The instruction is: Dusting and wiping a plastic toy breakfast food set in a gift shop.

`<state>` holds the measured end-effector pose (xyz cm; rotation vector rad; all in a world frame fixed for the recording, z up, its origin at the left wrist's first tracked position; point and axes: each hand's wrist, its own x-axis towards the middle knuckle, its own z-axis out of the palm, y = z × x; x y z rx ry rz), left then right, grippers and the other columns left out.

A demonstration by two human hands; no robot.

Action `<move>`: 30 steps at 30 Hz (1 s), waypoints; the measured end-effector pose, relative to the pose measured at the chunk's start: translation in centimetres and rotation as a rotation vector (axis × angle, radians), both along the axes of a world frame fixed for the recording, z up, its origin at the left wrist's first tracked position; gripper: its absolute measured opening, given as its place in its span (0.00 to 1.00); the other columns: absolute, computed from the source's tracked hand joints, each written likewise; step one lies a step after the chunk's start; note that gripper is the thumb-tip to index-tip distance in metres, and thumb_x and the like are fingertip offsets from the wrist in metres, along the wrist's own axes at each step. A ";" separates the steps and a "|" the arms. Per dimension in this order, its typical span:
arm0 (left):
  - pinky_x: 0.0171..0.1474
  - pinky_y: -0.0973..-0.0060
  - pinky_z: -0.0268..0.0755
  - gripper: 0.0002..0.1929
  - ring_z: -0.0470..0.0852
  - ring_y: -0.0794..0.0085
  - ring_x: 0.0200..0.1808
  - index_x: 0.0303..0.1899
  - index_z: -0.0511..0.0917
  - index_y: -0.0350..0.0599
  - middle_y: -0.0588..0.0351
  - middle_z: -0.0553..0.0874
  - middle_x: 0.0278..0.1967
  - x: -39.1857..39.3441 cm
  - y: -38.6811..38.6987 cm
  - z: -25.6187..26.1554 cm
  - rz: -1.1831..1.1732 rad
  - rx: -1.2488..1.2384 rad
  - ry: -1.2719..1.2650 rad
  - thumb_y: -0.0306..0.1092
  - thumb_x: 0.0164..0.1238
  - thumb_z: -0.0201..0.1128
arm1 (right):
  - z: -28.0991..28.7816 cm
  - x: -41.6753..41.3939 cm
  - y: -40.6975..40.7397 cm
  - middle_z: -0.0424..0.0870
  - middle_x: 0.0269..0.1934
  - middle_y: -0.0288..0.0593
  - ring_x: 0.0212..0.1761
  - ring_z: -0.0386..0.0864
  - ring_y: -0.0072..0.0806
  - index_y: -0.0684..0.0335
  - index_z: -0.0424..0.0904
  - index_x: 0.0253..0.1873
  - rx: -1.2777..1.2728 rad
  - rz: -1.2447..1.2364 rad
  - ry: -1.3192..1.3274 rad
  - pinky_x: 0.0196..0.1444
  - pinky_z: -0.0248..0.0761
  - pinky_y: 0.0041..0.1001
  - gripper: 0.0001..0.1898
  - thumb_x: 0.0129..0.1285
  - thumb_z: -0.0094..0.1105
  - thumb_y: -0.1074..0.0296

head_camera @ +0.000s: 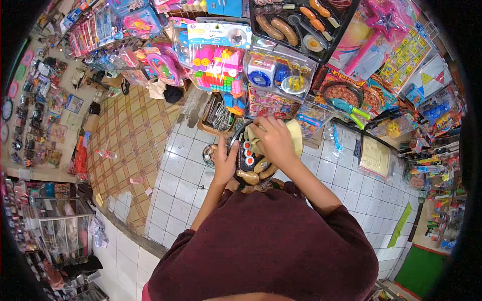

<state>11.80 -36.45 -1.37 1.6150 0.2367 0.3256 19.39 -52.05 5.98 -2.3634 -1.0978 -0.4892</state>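
A round black tray of toy food (pixel 241 165) stands in front of my body, with small white-and-orange rolls and brown sausage-like pieces in it. My left hand (pixel 226 161) grips its left rim, thumb on the near side. Over the tray's upper right bends my right hand (pixel 272 140), its fingers closed on a pale yellow cloth (pixel 295 137). The cloth covers that part of the tray and hangs past its right edge. Below, my forearms and maroon shirt hide the tray's nearest edge.
Packaged toys hang ahead, among them a bag of colourful building blocks (pixel 218 67) and a black toy-food tray (pixel 301 28). Beyond my left hand sits a cardboard box of metal hooks (pixel 218 114). A plastic bottle (pixel 106 154) lies on the floor at left.
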 end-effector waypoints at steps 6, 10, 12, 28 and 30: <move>0.45 0.74 0.68 0.11 0.75 0.70 0.39 0.49 0.69 0.36 0.48 0.79 0.37 0.7 0.3 1.2 -0.024 0.149 -0.102 0.33 0.73 0.52 | -0.6 0.0 0.7 0.77 0.41 0.39 0.43 0.75 0.37 0.64 0.81 0.42 0.178 0.090 0.173 0.45 0.70 0.33 0.18 0.41 0.60 0.78; 0.38 0.72 0.69 0.11 0.75 0.69 0.31 0.49 0.68 0.38 0.50 0.79 0.30 0.6 0.1 1.6 -0.021 0.204 -0.026 0.34 0.72 0.52 | -0.8 1.3 -0.3 0.77 0.42 0.37 0.42 0.75 0.34 0.61 0.81 0.44 0.054 0.175 0.068 0.43 0.69 0.32 0.19 0.42 0.59 0.79; 0.35 0.71 0.68 0.11 0.75 0.70 0.28 0.50 0.68 0.39 0.51 0.78 0.28 0.8 -0.1 1.3 -0.026 0.217 0.001 0.34 0.72 0.53 | -0.6 1.7 -0.7 0.77 0.42 0.36 0.42 0.75 0.33 0.60 0.81 0.44 0.048 0.180 0.003 0.43 0.68 0.32 0.19 0.42 0.59 0.79; 0.29 0.83 0.67 0.07 0.73 0.85 0.29 0.46 0.66 0.40 0.61 0.78 0.29 0.6 0.1 -0.8 -0.049 0.071 0.046 0.31 0.73 0.53 | -5.5 4.7 -4.0 0.79 0.41 0.46 0.45 0.78 0.42 0.65 0.84 0.43 0.235 -0.107 0.745 0.49 0.70 0.33 0.14 0.58 0.65 0.62; 0.29 0.83 0.66 0.07 0.73 0.85 0.29 0.45 0.67 0.40 0.61 0.78 0.28 0.6 0.4 -0.6 -0.061 0.221 0.065 0.32 0.73 0.52 | -4.4 3.9 -3.7 0.79 0.41 0.47 0.44 0.78 0.44 0.67 0.83 0.41 0.238 -0.105 0.673 0.48 0.70 0.34 0.14 0.58 0.65 0.62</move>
